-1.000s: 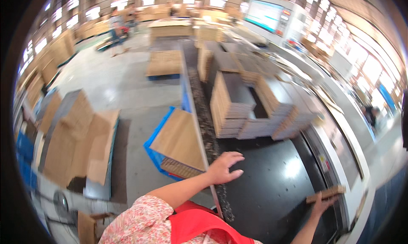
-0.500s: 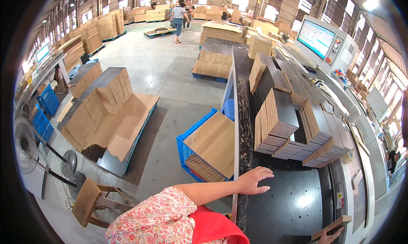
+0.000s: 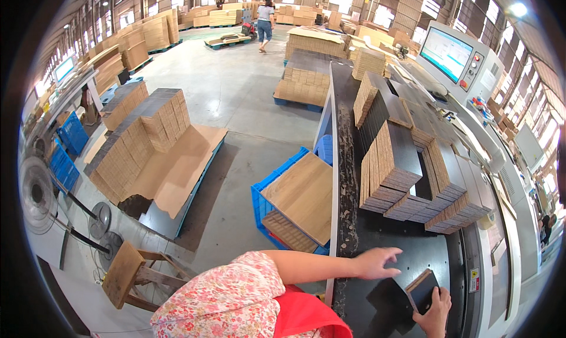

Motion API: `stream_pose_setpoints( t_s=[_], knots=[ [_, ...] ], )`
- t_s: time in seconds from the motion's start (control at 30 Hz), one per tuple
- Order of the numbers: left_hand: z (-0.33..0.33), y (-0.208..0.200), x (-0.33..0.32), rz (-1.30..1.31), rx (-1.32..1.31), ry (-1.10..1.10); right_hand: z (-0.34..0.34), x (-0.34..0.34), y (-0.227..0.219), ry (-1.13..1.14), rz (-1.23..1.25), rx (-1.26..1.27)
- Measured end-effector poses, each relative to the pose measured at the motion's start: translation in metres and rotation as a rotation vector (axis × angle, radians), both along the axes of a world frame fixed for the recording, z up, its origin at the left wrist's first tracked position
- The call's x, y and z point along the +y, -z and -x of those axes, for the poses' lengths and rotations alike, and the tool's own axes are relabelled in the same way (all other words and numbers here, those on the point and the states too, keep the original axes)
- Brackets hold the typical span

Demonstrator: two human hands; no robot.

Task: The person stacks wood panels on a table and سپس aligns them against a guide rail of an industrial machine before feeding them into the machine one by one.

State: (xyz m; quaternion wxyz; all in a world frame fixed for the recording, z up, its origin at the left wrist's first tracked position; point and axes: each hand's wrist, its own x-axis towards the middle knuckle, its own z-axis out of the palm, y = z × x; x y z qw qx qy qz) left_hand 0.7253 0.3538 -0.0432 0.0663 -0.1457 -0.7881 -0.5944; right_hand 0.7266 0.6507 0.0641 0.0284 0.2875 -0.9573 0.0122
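My left hand hovers over the black machine table, fingers apart and holding nothing. Close beside it, my right hand grips a small dark-faced board with a bare chipboard edge, thumb along its near side. The board is tilted and casts a shadow on the table. Just beyond both hands stand stacks of dark-topped chipboard pieces, their layered tan edges turned toward me.
A blue crate with wood-grain boards stands left of the table. Further left are a pallet of stacked boards, a wooden stool and a fan. A control screen rises at the far right. A person walks in the background.
My right hand has brought the board from the lower right edge in over the table, beside my left hand. My left hand has shifted slightly right and nearer.
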Motion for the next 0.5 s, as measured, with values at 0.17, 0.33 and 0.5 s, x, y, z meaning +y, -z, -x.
stream_pose_setpoints(
  t_s=[0.17,0.33,0.5],
  knots=[
    [0.023,-0.007,0.077,-0.469,-0.572,0.294,0.007,-0.012,0.028,-0.102,0.107,0.014],
    [0.033,-0.002,0.116,-0.471,-0.543,0.260,-0.010,0.009,0.027,-0.032,0.169,0.046],
    [0.040,0.004,0.138,-0.437,-0.463,0.251,-0.031,0.065,0.055,0.414,0.732,0.036]
  ],
)
